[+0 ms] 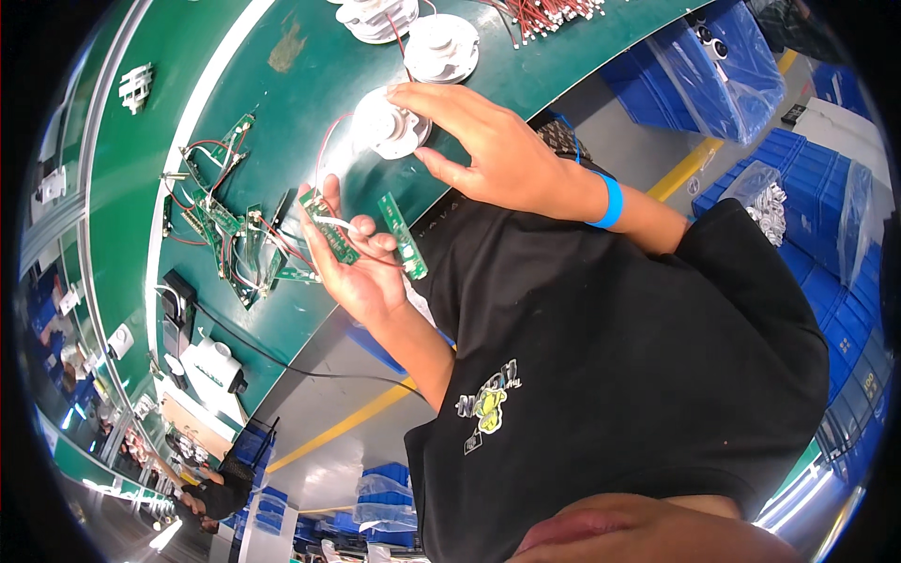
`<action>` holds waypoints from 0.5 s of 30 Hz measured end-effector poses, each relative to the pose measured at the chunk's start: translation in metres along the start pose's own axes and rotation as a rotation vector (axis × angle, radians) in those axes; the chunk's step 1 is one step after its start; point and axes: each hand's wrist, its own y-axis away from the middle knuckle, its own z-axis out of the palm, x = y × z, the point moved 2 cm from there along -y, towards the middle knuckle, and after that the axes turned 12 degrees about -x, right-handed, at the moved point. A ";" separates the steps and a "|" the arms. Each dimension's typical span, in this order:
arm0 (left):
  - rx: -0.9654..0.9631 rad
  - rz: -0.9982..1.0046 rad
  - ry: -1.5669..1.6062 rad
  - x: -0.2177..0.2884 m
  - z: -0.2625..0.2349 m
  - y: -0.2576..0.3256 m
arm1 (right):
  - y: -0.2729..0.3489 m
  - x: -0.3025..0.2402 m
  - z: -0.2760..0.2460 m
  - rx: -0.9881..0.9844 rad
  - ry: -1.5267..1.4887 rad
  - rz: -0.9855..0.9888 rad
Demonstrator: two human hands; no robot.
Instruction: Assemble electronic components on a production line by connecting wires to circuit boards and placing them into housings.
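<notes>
Your left hand (369, 284), fingers curled, holds circuit boards (332, 235); your right hand (497, 141), fingers parted, spans a white unit (377, 124), grip unclear; its red wire (325, 143) looks attached; piled boards (225, 221) likely remain.

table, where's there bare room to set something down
Table: bare between the board pile and the white parts, and between the red wires and near edge. Crowded at the pile and along the white parts, by the right hand.

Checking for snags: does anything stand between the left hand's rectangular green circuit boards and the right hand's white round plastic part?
Only a thin red wire, curving from the white part at the right hand toward the green boards in the left hand; nothing else visible blocks the gap.
</notes>
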 end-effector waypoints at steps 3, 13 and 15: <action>-0.007 -0.002 -0.016 0.001 0.000 -0.001 | 0.003 0.001 -0.004 -0.018 0.005 0.026; 0.068 -0.025 -0.112 -0.005 0.013 -0.003 | 0.001 0.004 -0.006 -0.008 0.031 0.034; 0.101 -0.022 -0.116 -0.006 0.019 -0.003 | 0.002 0.004 -0.005 -0.014 0.063 -0.004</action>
